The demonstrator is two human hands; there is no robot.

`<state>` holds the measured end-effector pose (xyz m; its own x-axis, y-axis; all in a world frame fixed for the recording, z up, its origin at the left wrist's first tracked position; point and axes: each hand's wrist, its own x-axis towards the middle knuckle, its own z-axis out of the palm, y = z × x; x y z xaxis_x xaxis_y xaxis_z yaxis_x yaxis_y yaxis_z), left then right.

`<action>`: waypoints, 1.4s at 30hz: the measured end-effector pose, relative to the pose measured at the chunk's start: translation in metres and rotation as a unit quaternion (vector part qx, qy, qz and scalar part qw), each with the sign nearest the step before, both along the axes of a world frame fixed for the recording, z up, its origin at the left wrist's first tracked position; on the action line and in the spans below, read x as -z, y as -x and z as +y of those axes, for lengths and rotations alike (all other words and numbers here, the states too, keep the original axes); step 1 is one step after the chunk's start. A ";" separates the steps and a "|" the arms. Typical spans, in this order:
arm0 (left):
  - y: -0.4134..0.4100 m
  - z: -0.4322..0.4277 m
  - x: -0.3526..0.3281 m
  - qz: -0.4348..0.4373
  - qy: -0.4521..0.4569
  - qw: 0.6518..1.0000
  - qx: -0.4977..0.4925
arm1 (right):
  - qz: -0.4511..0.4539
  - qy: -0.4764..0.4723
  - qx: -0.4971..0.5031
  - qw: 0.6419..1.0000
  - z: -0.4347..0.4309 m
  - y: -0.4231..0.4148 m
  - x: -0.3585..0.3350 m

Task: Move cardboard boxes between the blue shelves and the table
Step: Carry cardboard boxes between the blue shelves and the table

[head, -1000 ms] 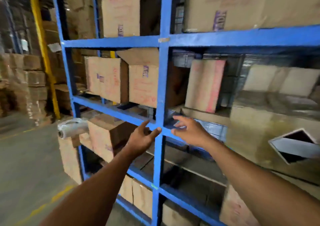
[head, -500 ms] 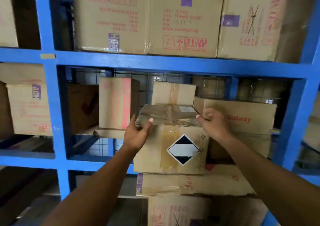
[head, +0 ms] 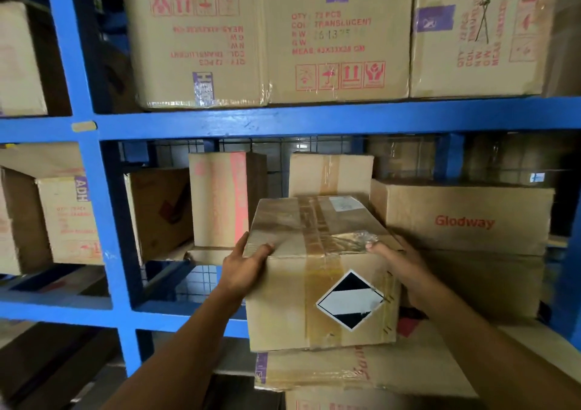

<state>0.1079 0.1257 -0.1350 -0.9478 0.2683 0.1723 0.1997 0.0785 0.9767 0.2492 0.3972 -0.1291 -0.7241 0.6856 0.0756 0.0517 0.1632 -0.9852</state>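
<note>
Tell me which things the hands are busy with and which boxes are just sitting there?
Busy with:
- left hand
- right hand
- diamond-label box, gripped at both sides
- blue shelves

Just sitting:
- Glodway box
- three printed boxes on the upper shelf
- tall pink-striped box
- flat box underneath

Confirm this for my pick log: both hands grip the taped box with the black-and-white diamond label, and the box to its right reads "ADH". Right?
Not quite. In the head view, the box to its right reads "Glodway". Both the left hand and right hand do grip the diamond-label box.
</note>
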 end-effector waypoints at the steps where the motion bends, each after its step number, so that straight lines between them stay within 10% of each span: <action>1: -0.002 0.000 0.003 -0.015 -0.012 1.000 0.009 | 0.006 0.006 -0.006 1.000 -0.002 -0.002 0.000; 27: -0.111 -0.173 0.015 0.000 -0.059 0.978 -0.200 | 0.135 0.007 -0.304 0.943 -0.137 0.050 0.012; 42: -0.308 -0.231 0.062 -0.030 -0.049 0.861 -0.505 | 0.110 0.032 -0.556 0.823 -0.249 0.000 0.059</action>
